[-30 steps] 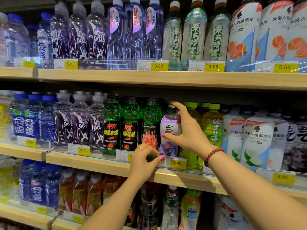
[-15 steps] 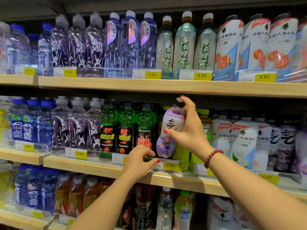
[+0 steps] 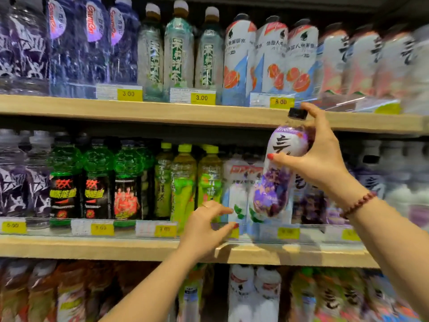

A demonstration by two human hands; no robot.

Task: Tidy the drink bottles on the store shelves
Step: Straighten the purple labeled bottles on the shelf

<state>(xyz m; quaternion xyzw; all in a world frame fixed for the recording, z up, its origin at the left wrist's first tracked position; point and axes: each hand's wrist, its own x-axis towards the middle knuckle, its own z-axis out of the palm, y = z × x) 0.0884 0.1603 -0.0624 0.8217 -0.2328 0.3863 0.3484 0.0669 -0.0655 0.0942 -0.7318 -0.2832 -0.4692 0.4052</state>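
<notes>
**Right grip** (image 3: 318, 159): your fingers and thumb curl round the purple-and-white bottle (image 3: 274, 189). The thumb lies across the front of the label and the forefinger is hooked over the black cap (image 3: 297, 113). The bottle is held clear of the middle shelf (image 3: 116, 248) and tilted. Its cap points up and to the right, level with the front edge of the upper shelf (image 3: 162, 112), and its base sits low, in front of the white bottles (image 3: 235, 194).

**Left grip** (image 3: 202, 228): half open, thumb and forefinger parted, holding nothing. It sits at the clear rail (image 3: 127, 228) along the middle shelf, just in front of the green tea bottles (image 3: 184, 182). Whether your thumb touches the rail cannot be told.

A bead bracelet (image 3: 357, 204) circles your right wrist.
</notes>
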